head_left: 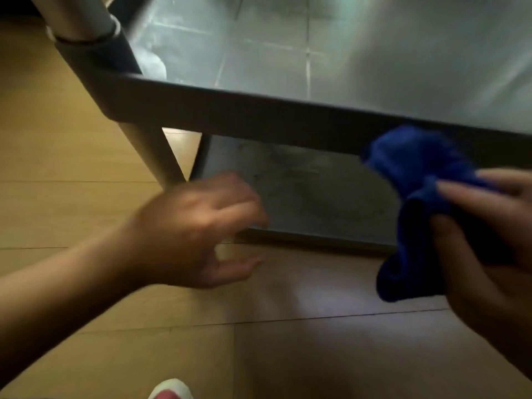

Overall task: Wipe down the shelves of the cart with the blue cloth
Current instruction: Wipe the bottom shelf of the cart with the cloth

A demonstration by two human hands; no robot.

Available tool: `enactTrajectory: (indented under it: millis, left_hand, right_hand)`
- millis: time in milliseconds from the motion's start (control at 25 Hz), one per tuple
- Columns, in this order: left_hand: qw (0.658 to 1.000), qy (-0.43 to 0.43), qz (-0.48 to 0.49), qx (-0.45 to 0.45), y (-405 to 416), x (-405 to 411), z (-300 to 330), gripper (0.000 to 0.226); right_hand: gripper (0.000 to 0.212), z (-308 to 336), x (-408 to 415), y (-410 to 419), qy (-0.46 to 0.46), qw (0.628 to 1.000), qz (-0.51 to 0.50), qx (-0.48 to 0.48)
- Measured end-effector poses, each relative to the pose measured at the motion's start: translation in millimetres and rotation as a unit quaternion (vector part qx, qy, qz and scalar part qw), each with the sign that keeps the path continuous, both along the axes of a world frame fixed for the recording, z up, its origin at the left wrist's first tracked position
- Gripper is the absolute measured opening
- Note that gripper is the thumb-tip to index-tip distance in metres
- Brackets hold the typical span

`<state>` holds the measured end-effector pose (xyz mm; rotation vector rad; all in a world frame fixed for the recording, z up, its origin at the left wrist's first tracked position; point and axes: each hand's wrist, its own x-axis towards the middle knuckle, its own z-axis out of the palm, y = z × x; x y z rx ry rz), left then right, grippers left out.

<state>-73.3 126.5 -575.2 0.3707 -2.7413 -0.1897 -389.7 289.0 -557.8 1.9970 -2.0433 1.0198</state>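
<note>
A: While the right hand (489, 243) is clamped on the bunched blue cloth (423, 203), nothing is being wiped. The cloth hangs in the air just off the front rim of the cart's upper shelf (374, 53), its top fold close to or brushing the dark rim band; blur hides which.

B: Left hand (198, 226)?

A: Empty, fingers loosely apart and curled, hovering low near the front left corner of the lower shelf (305, 191). Motion-blurred, so contact can't be confirmed.

B: Step in hand?

A: My guess: between shelves. Upper shelf reads shiny and bare, with faint streaks. Lower shelf looks dull and smudged, so probably still to do.

B: Next move needs what?

A: Cloth brought down under the upper shelf's front rim and laid flat on the lower shelf, then swept from the front edge toward the back. A wad only touches at one spot, so it likely wants spreading out first.

B: Obstructions?

A: Upper shelf overhangs most of the lower one, so reach goes in from the front, arm low. Cart leg (149, 156) at the front left corner blocks a straight pass there. Left hand sits across the entry and should clear out or brace the frame. Wooden floor (72, 145) all round; a shoe tip (169, 391) at the bottom edge of view.
</note>
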Motion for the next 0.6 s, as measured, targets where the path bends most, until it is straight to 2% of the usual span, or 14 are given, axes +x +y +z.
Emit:
enactTrajectory:
  millis: [80, 120, 240, 360, 480, 600]
  left_hand:
    - [0.979, -0.157, 0.091, 0.094, -7, -13, -53, 0.063]
    - [0.960, -0.204, 0.158, 0.108, -17, -24, -80, 0.079]
    - [0.905, -0.250, 0.305, 0.158, -64, -58, -146, 0.127]
    - [0.866, -0.291, 0.356, 0.196, -102, -77, -193, 0.166]
    - [0.837, -0.326, 0.364, 0.245, -118, -79, -226, 0.182]
    - [0.848, -0.277, 0.368, 0.261, -120, -76, -248, 0.180]
  right_hand:
    - [0.035, -33, 23, -8, -0.017, 0.996, 0.077, 0.039]
    - [0.035, -60, 32, -18, -0.015, 0.996, 0.065, 0.054]
    - [0.034, -121, 32, -77, -0.096, 0.987, -0.027, 0.128]
    - [0.031, -171, 33, -147, -0.120, 0.969, -0.081, 0.199]
    - [0.031, -203, 54, -214, -0.071, 0.982, -0.038, 0.168]
    - [0.039, -229, 91, -255, 0.006, 0.970, -0.023, 0.240]
